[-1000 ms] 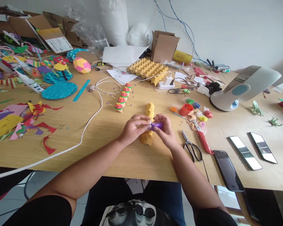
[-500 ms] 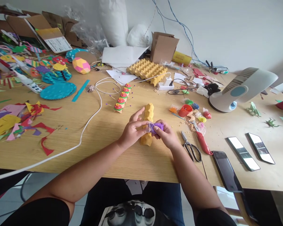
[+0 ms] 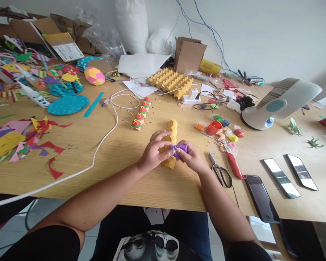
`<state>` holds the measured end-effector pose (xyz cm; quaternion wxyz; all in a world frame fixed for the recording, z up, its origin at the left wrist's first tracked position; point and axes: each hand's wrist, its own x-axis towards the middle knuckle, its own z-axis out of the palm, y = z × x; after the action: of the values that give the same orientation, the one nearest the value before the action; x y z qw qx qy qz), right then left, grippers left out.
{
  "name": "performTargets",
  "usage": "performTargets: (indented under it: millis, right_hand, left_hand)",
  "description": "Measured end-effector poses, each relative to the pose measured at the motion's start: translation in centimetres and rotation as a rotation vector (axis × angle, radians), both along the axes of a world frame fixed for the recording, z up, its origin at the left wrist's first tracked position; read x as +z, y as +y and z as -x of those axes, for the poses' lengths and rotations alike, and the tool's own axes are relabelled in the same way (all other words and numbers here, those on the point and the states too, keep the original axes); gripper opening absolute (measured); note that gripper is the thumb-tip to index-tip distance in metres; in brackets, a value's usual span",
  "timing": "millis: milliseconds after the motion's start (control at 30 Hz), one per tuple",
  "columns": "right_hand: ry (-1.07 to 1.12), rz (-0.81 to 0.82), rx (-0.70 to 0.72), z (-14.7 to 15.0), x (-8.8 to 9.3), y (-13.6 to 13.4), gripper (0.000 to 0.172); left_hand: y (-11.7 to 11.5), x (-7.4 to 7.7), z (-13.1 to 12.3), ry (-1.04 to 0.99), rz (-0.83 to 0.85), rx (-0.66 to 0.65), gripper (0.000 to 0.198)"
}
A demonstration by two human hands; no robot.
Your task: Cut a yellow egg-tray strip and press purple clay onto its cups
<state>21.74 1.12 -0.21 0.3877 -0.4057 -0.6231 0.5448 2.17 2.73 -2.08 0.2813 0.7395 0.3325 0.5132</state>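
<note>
A small lump of purple clay in a clear plastic bag is held between both hands, above the table. My right hand wraps round the lump, thumb on top. With thumb and fingertips my left hand pinches the bag's left end. Beneath them lies a yellow egg-carton strip, partly covered by the hands. Beyond it to the left stands a caterpillar made from a carton strip, with red and green humps and purple-tipped pins at its sides.
Scissors, a red-handled knife and phone lie right of my right arm. Farther back are bagged clay lumps, a red cup and white fan. A white cable crosses the left side; a yellow egg tray sits behind.
My left fingers have closed in on the bag's left end, nearer to the right hand. The purple lump stays in the right hand over the strip.
</note>
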Motion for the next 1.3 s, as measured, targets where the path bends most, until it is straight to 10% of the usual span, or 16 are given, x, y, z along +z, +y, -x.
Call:
performTargets:
  millis: [800, 1300]
  right_hand:
    - [0.277, 0.065, -0.13, 0.6, -1.4, 0.5, 0.033]
    - [0.658, 0.093, -0.486, -0.6, -0.9, 1.6, 0.033]
  left_hand:
    - [0.3, 0.8, 0.2, 0.044, -0.324, 0.11, 0.008]
    - [2.2, -1.6, -0.1, -0.642, 0.397, 0.239, 0.033]
